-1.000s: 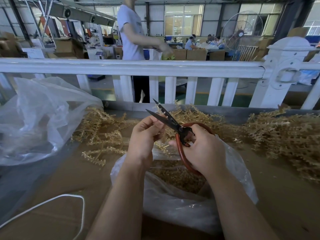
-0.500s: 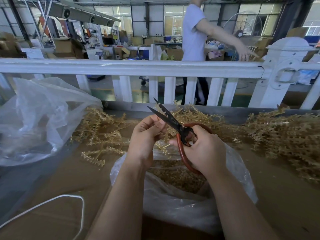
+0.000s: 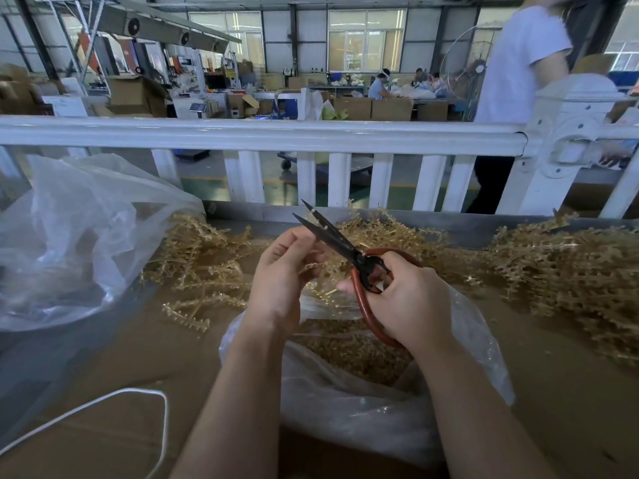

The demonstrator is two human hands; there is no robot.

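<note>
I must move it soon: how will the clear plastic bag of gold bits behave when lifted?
Likely floppy: the clear crinkled plastic bag slumps in folds on the brown table. Probably sags around the small gold cut pieces pooled inside. Its mouth gapes, so they might spill.

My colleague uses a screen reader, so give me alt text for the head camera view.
A right hand grips red-handled scissors, blades slightly open, beside a left hand pinching a gold sprig above a clear bag of gold trimmings. More gold sprigs lie heaped on the brown table before a white railing.
</note>
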